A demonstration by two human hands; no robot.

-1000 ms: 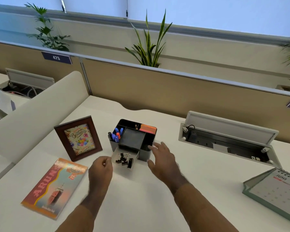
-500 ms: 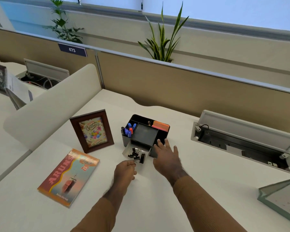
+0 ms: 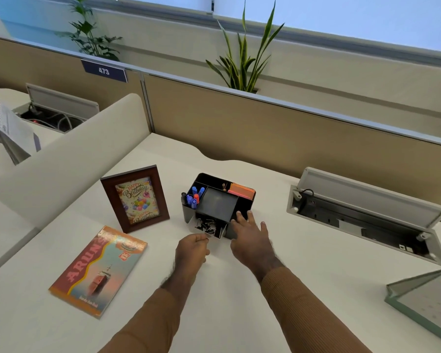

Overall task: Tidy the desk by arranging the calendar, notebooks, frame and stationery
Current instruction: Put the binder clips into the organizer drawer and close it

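Note:
A black desk organiser [image 3: 217, 203] stands mid-desk with blue and orange pens [image 3: 194, 196] and orange sticky notes [image 3: 241, 191] in it. Its clear drawer [image 3: 209, 226] of black binder clips sticks partly out at the front. My left hand [image 3: 192, 248] has curled fingers pinching the drawer's front edge. My right hand [image 3: 251, 236] rests with straight, spread fingers against the organiser's right front corner. A brown photo frame [image 3: 135, 198] stands to the left, with a colourful notebook [image 3: 98, 271] flat in front of it. The desk calendar [image 3: 428, 301] lies at the far right edge.
An open cable box [image 3: 367, 215] is sunk into the desk at the right rear. A tan partition [image 3: 265, 133] runs along the back and a white rounded divider [image 3: 69, 154] along the left. A spiral pad [image 3: 0, 123] lies on the neighbouring desk.
The drawer has slid further into the organiser as my left hand moved forward with it. My right hand has come to rest against the organiser's right front corner. The view shifted left.

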